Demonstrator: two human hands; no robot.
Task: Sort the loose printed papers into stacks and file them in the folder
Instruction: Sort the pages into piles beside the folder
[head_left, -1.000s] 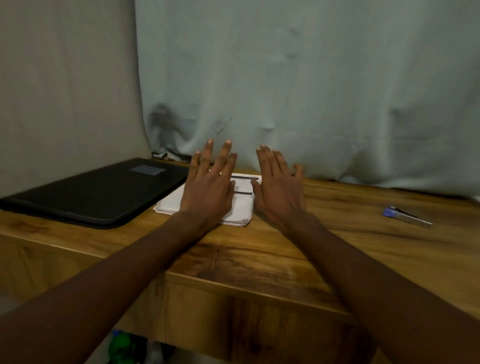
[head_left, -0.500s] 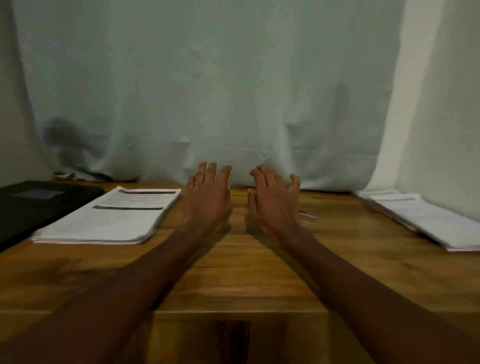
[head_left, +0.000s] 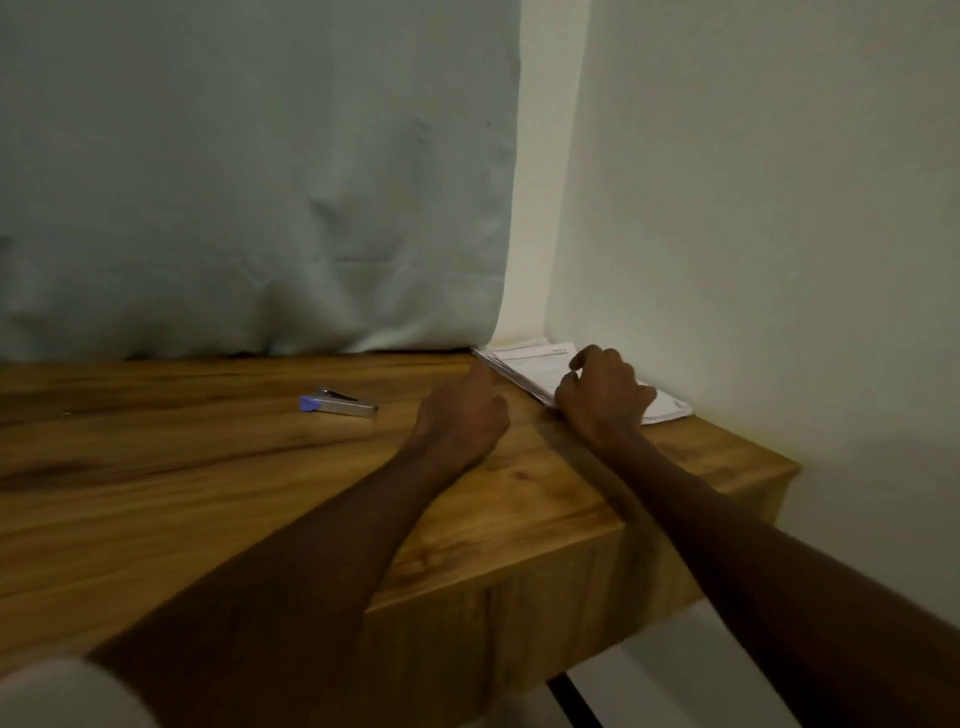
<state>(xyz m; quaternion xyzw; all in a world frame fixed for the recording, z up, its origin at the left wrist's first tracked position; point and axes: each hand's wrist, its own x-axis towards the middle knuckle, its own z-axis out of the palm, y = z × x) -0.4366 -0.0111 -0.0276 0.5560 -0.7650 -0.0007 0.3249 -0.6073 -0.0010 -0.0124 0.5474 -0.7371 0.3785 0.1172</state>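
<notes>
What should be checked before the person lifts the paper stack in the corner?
1. Right hand on the white printed paper stack: ok, fingers curled over its near edge.
2. Firm grip on the sheets: cannot tell, fingertips hidden.
3. Left hand ready at the stack's left edge: ok, beside it on the wooden table, holding nothing.
4. Small silver stapler with blue end out of the way: ok, lying apart to the left.
5. Folder within reach: cannot tell, not in view.

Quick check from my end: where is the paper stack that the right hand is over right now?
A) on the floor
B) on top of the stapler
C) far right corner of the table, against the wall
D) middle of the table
C: the paper stack lies in the table's far right corner against the wall, with the right hand over it; the stapler sits apart, further left.
</notes>
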